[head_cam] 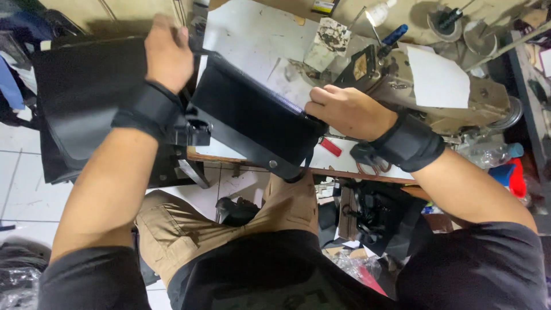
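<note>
Gripping a black bag (252, 123) w/ both hands, the person sits at a sewing table (252, 34), seen from above. Left hand (167, 54) is closed over the bag's top-left corner, fingers curled away from the camera, so the exact grasp can't be made out; it's a bit blurred. Right hand (344, 109) is fisted round the bag's right end, knuckles up, pinching the edge by the zipper (270, 86). Both wrists carry black wrist straps (146, 109).

Bag is held tilted across the table's front edge, left end higher, right end lower, its bottom corner hanging past the edge above the person's lap. A zipper runs along the upper long side; a small metal rivet (272, 164) shows near the lower right corner. A black buckle (195, 133) hangs just under the left wrist.

Another black panel (80, 97) lies to the left, behind the left forearm, draped off the table side.

Behind the right hand stands a worn beige sewing machine (447, 106) w/ a white paper sheet (437, 80) on its arm. A red flat piece (330, 147) lies on the table just below the right hand. Blue-handled tool (395, 34) sits farther back. Person wears tan trousers (189, 229) and a dark top; white tiled floor (23, 189) at left.
</note>
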